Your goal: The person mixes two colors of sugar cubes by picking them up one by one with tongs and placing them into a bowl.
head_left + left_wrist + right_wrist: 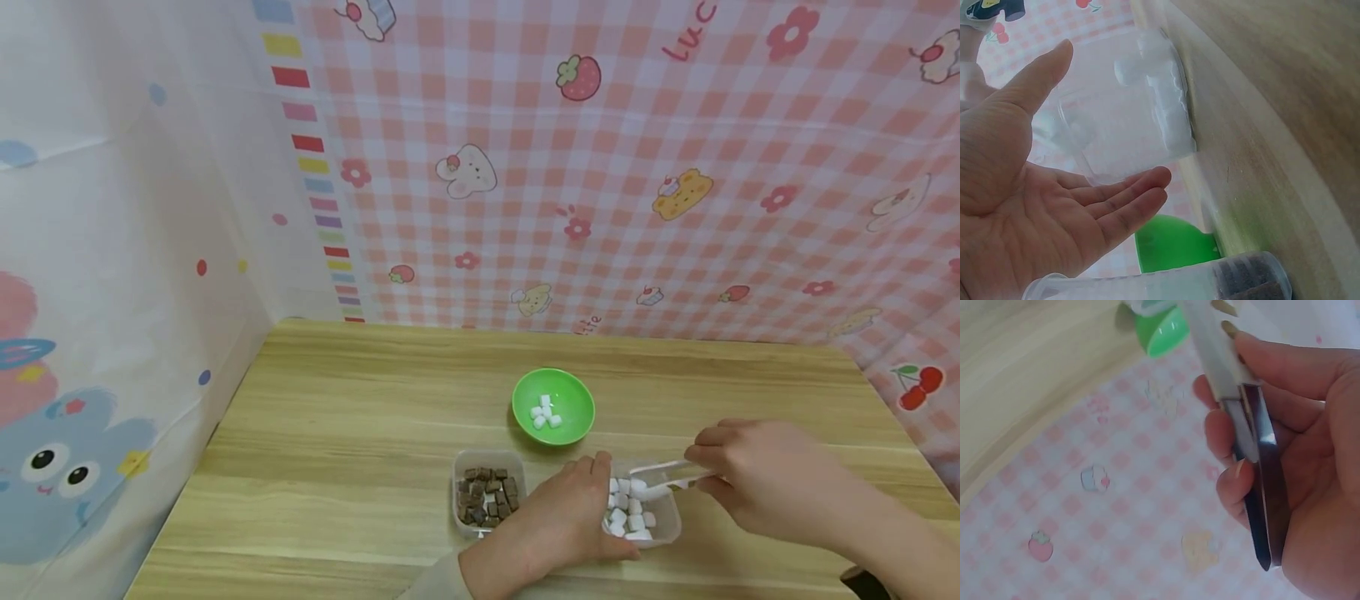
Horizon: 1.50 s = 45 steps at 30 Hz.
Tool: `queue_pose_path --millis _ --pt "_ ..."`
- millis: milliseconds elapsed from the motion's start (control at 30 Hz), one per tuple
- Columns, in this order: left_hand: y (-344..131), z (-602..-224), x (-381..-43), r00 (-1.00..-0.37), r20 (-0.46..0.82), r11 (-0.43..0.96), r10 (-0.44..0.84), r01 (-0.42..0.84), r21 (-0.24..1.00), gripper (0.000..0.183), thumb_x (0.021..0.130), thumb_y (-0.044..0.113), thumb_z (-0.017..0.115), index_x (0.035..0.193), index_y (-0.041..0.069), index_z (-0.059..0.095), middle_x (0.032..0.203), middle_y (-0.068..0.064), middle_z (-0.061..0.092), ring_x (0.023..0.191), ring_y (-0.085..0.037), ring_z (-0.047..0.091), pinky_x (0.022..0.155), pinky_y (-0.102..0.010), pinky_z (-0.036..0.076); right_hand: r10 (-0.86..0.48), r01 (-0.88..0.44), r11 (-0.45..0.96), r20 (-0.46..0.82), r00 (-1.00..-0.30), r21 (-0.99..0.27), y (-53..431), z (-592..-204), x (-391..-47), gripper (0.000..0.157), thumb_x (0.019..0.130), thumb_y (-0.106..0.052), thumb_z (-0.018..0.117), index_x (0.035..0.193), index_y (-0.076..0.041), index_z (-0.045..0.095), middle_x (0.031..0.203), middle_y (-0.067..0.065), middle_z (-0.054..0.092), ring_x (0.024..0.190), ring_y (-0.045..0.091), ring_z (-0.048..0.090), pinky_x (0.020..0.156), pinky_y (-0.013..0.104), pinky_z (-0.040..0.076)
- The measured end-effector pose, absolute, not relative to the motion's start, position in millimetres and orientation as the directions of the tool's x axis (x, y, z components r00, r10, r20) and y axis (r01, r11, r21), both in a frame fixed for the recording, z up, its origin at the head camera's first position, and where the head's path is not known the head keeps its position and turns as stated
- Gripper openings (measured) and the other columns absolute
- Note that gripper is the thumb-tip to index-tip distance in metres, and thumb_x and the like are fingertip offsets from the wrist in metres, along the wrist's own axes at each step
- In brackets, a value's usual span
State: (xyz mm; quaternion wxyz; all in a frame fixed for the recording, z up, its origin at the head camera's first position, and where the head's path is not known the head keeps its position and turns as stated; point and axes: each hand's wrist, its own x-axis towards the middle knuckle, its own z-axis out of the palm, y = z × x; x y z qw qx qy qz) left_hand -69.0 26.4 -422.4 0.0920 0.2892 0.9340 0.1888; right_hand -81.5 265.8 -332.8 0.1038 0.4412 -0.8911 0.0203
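Observation:
A clear plastic container (666, 527) of white cubes (636, 522) stands on the table. My left hand (566, 517) holds its left side, thumb along the near wall and fingers at the far wall; the left wrist view has the container (1110, 125) between them. From the right, my right hand (765, 479) grips tongs (1216, 356) with white arms and a shiny metal handle end. In the head view the tong tips reach down among the white cubes; whether they pinch one I cannot tell.
Behind the containers sits a green bowl (577, 417) with several white cubes (545, 412) in it. Left of my left hand stands a second clear container (487, 457) of brown cubes (474, 500). A checked cloth (510, 233) hangs behind the wood-grain table (337, 433).

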Motion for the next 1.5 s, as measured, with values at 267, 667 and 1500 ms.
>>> queue_pose_path --millis 267,667,1500 --pt "26.3 -421.5 -68.8 -0.817 -0.081 0.763 0.571 0.491 0.42 0.104 0.074 0.063 0.088 0.147 0.0 0.048 0.123 -0.004 0.064 0.109 -0.011 0.062 0.1 -0.021 0.052 -0.725 -0.795 0.603 0.463 -0.511 0.066 274.8 -332.5 -89.5 0.068 0.109 -0.057 0.034 0.092 -0.011 0.081 0.088 -0.006 0.074 0.07 0.008 0.068 0.054 0.025 0.054" --pt "25.9 -423.4 -70.2 -0.811 -0.079 0.75 0.58 0.494 0.441 0.096 0.074 0.061 0.09 0.141 0.004 0.05 0.116 0.0 0.064 0.105 -0.008 0.062 0.096 -0.021 0.053 -0.614 -0.752 0.659 0.561 -0.555 -0.022 247.3 -358.7 -116.6 0.066 0.109 -0.057 0.04 0.101 -0.007 0.082 0.095 0.003 0.078 0.075 0.018 0.074 0.059 0.038 0.06" --pt "25.3 -421.0 -68.7 -0.809 -0.061 0.746 0.585 0.507 0.432 0.101 0.074 0.062 0.089 0.144 0.001 0.049 0.121 -0.002 0.064 0.107 -0.01 0.062 0.097 -0.021 0.053 -0.536 -0.703 0.693 0.539 -0.649 -0.157 255.2 -382.0 -127.9 0.03 0.083 -0.02 0.089 0.105 -0.002 0.081 0.097 0.009 0.078 0.07 0.016 0.073 0.057 0.036 0.06"
